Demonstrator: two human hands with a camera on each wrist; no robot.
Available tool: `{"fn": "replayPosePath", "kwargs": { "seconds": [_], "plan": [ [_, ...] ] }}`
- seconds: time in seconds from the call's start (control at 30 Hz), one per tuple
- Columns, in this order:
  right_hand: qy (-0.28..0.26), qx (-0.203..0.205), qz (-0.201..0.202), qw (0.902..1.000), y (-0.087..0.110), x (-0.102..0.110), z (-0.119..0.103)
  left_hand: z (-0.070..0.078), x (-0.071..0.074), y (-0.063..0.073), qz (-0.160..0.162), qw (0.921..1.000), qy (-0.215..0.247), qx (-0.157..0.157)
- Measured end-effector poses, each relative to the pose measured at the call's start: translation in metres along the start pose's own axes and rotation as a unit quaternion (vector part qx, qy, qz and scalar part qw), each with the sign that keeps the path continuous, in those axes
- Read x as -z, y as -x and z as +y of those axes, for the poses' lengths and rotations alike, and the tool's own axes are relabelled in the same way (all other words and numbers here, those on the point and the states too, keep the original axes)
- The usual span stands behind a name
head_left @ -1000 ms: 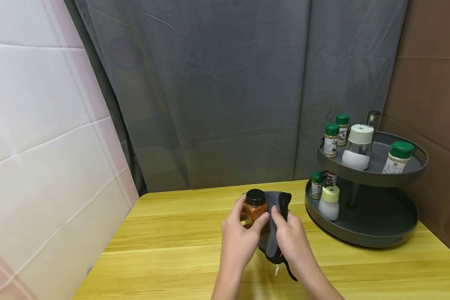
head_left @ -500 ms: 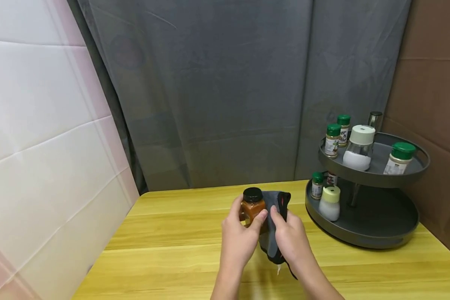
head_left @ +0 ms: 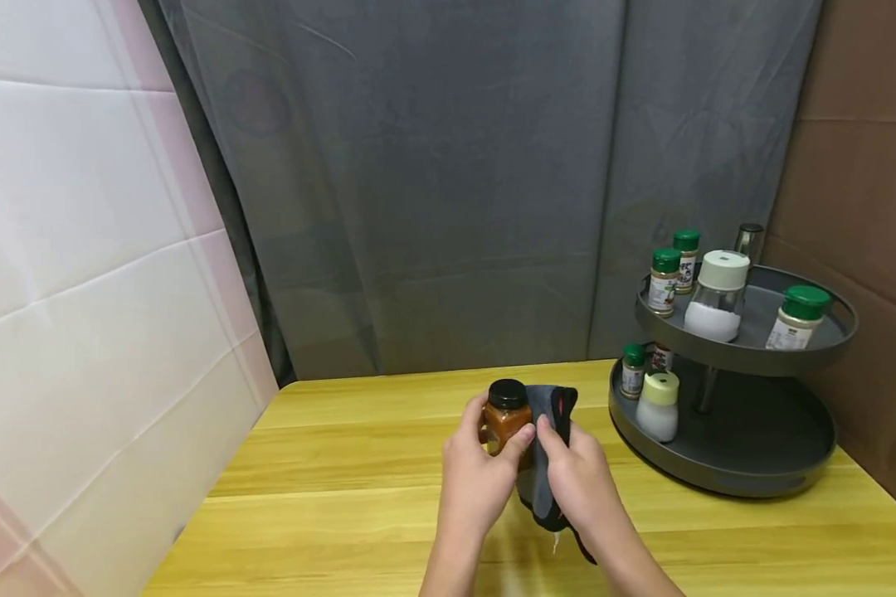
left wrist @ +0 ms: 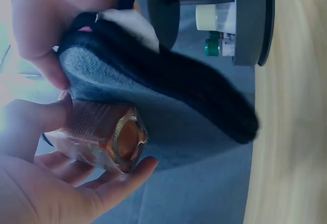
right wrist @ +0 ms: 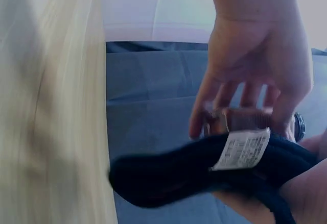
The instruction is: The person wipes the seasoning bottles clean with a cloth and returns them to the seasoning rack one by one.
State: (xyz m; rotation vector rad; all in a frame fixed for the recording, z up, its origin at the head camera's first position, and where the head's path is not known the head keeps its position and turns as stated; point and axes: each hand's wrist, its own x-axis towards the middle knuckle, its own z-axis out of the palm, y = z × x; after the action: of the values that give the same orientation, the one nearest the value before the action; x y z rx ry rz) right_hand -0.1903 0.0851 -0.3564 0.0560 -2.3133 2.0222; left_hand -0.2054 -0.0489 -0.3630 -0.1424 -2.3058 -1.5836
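Observation:
My left hand (head_left: 474, 485) grips a squarish glass spice jar (head_left: 506, 424) with a black lid and orange-brown contents, upright over the table. Its thumb lies on the near side and its fingers curl round the far left side. With thumb on top, my right hand (head_left: 586, 485) holds a folded grey cloth (head_left: 541, 489) with black edging against the jar's right side. In the left wrist view the jar's glass base (left wrist: 127, 140) shows beside the cloth's fuzzy grey face (left wrist: 102, 71). A white label (right wrist: 242, 150) hangs from the black edge in the right wrist view.
A dark two-tier turntable rack (head_left: 724, 481) stands at the right. Its upper tier carries green-capped spice jars (head_left: 663, 282) and a larger white-lidded shaker (head_left: 717, 298); a yellow-lidded shaker (head_left: 658, 408) sits below. Behind the wooden table (head_left: 328, 497) hangs a grey curtain (head_left: 433, 207).
The jar rose slightly and tilted half a second ago, then came back down beside the cloth. Both hands keep their hold, and the cloth has shifted only a little.

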Motion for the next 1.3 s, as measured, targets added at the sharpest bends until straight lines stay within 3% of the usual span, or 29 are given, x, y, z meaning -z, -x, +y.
{"fn": "replayPosePath", "kwargs": {
  "seconds": [0.13, 0.3, 0.43, 0.6, 0.73, 0.87, 0.97, 1.13, 1.3],
  "plan": [
    [0.006, -0.007, -0.019, 0.9998, -0.001, 0.004, -0.004, 0.0, 0.001, 0.001, -0.015, 0.9998, -0.012, -0.001],
    [0.013, 0.052, 0.022, 0.9983, 0.005, 0.005, -0.01, -0.003, 0.0, 0.003, -0.049, 0.9985, -0.022, 0.006],
    [0.024, 0.069, 0.029, 0.9969, 0.005, -0.001, -0.005, -0.004, 0.0, 0.003, -0.027, 0.9995, -0.013, 0.011],
    [0.046, 0.044, 0.014, 0.9979, 0.001, -0.006, 0.003, -0.004, 0.002, 0.001, 0.003, 1.0, -0.001, 0.009],
    [0.045, 0.038, 0.016, 0.9982, 0.001, -0.005, 0.001, -0.006, 0.001, 0.002, -0.015, 0.9998, 0.002, 0.011],
    [0.042, 0.07, 0.047, 0.9955, 0.003, -0.003, -0.004, -0.007, 0.0, 0.004, -0.038, 0.9992, 0.008, 0.009],
    [0.065, 0.086, 0.054, 0.9927, 0.004, -0.004, -0.004, -0.006, 0.001, 0.004, -0.032, 0.9993, 0.015, 0.008],
    [0.118, 0.047, 0.019, 0.9918, 0.002, -0.005, 0.001, -0.003, 0.003, 0.003, -0.006, 0.9998, 0.014, 0.015],
    [0.126, 0.024, 0.001, 0.9917, -0.001, -0.002, 0.001, -0.004, 0.002, 0.003, -0.011, 0.9996, 0.019, 0.017]
  ]
}}
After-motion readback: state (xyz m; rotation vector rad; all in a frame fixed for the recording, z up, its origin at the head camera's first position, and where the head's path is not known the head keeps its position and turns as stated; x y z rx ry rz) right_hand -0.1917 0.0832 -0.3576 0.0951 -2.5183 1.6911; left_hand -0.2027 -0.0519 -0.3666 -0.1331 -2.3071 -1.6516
